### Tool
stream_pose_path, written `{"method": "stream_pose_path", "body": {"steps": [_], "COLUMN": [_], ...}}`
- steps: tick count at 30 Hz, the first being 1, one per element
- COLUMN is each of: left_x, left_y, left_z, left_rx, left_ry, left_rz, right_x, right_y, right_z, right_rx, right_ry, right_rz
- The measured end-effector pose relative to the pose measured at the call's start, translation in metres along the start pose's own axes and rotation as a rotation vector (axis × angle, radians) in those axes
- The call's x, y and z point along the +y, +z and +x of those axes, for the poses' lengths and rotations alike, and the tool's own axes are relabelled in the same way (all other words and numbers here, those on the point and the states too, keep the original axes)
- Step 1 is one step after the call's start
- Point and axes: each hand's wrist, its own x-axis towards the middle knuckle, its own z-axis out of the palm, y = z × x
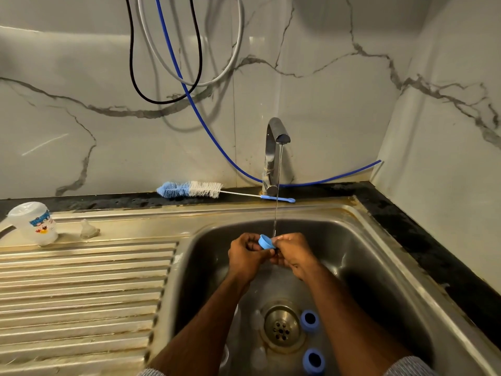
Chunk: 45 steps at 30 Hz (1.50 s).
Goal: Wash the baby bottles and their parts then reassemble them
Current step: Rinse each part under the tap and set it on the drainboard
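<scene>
Head-worn view, looking forward and down, close over sink [360, 213]

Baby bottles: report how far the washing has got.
Apparently done: one bottle and a teat rest on the drainboard. In hand: both hands hold a blue ring under the running tap. Left: two blue rings in the sink, then reassembly.

Bottle [35, 222] label — blue print, too blurred to read.
</scene>
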Motion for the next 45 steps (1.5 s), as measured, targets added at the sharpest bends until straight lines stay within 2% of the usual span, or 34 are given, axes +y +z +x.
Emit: {"method": "stream_pose_path", "body": {"steps": [11,17,21,26,32,38,40,42,45], "left_x": [0.000,0.006,0.004,0.001,-0.002,-0.001,0.001,0.006,0.023], "left_y": [0.001,0.004,0.005,0.006,0.000,-0.007,-0.013,-0.023,-0.049], "left_z": [-0.003,-0.005,-0.005,-0.005,-0.002,-0.005,-0.007,-0.006,-0.010], "left_rx": [-0.088,-0.031,-0.050,-0.128,-0.168,-0.213,-0.191,-0.114,0.040], "left_ry": [0.039,0.083,0.092,0.056,-0.038,-0.051,-0.005,0.081,0.139], "left_rz": [0.024,-0.027,-0.017,0.014,0.088,0.156,0.258,0.411,0.424], "right_x": [-0.004,-0.005,-0.005,-0.004,0.000,-0.001,0.002,0.005,0.004], "right_y": [-0.003,-0.005,-0.009,-0.014,-0.018,-0.018,-0.014,-0.009,0.000], "right_z": [0.006,0.010,0.011,0.009,-0.002,-0.010,-0.011,-0.012,-0.017], "right_rx": [0.115,0.195,0.203,0.168,-0.065,-0.150,-0.155,-0.101,0.003], "right_ry": [-0.111,-0.159,-0.172,-0.160,-0.077,-0.099,-0.124,-0.205,-0.370], "right_rz": [0.082,0.080,0.063,0.075,0.029,0.048,-0.038,-0.237,-0.519]}}
